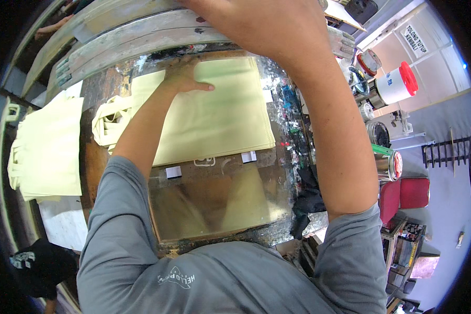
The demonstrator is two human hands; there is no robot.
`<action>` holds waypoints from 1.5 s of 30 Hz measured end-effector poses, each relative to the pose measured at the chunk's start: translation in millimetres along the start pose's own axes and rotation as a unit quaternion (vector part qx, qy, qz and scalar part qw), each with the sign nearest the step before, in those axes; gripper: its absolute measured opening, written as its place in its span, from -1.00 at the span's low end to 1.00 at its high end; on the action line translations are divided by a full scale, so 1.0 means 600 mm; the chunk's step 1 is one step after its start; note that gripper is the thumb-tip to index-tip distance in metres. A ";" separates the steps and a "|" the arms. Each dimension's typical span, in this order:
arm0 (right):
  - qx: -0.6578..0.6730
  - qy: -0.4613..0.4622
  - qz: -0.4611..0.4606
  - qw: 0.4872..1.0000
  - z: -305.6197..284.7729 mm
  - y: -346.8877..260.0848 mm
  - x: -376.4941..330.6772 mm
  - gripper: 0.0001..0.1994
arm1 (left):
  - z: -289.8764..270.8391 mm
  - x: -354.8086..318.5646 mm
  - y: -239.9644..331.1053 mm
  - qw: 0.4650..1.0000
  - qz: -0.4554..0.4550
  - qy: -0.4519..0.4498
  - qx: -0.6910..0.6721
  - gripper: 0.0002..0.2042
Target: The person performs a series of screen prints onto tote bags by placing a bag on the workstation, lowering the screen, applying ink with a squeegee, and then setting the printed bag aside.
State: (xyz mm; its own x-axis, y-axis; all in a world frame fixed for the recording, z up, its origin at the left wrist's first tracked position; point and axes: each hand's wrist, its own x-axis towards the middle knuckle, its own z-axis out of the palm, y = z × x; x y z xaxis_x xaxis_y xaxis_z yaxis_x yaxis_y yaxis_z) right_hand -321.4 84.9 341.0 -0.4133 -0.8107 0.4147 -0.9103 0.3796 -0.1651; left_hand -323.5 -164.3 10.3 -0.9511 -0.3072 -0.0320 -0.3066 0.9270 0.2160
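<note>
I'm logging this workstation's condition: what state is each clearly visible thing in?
Left hand: open, thumb spread, on the fabric
Right hand: raised; fingers out of view
Pale yellow tote bags: flat, under the left hand
Left-hand pile of pale yellow fabric: stacked, edges uneven
Tabletop: paint-stained
White container: red lid on

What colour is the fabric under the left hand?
Pale yellow; the fabric under the left hand shows best in the head view.
</note>
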 end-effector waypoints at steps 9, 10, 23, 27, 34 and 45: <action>0.003 -0.040 0.051 0.998 0.003 -0.003 0.006 -0.37 | -0.014 -0.017 0.015 1.000 0.005 -0.003 0.024 0.14; 0.009 -0.023 0.022 0.999 0.003 -0.003 0.002 -0.37 | -0.008 -0.015 0.013 1.000 0.010 0.005 0.022 0.14; -0.022 0.113 -0.074 0.991 0.052 0.000 -0.020 -0.24 | 0.019 -0.003 -0.010 0.993 0.074 0.077 0.046 0.09; -0.043 0.134 -0.058 0.988 0.046 -0.015 -0.024 -0.24 | 0.008 -0.022 -0.013 0.995 0.072 0.061 0.020 0.09; -0.001 0.095 -0.047 0.994 0.032 -0.014 -0.023 -0.29 | -0.003 -0.014 -0.034 0.995 0.088 0.000 0.045 0.33; 0.013 0.033 -0.015 0.999 0.025 0.028 -0.007 -0.33 | -0.136 -0.323 0.023 0.931 -0.153 0.156 -0.292 0.06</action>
State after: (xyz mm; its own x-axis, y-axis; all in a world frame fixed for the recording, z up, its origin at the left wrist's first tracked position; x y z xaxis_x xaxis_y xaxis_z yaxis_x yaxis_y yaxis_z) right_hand -335.7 87.9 323.0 -0.3841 -0.7905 0.4770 -0.9229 0.3435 -0.1739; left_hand -140.7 -109.4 99.1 -0.7381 -0.6692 0.0860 -0.4026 0.5391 0.7397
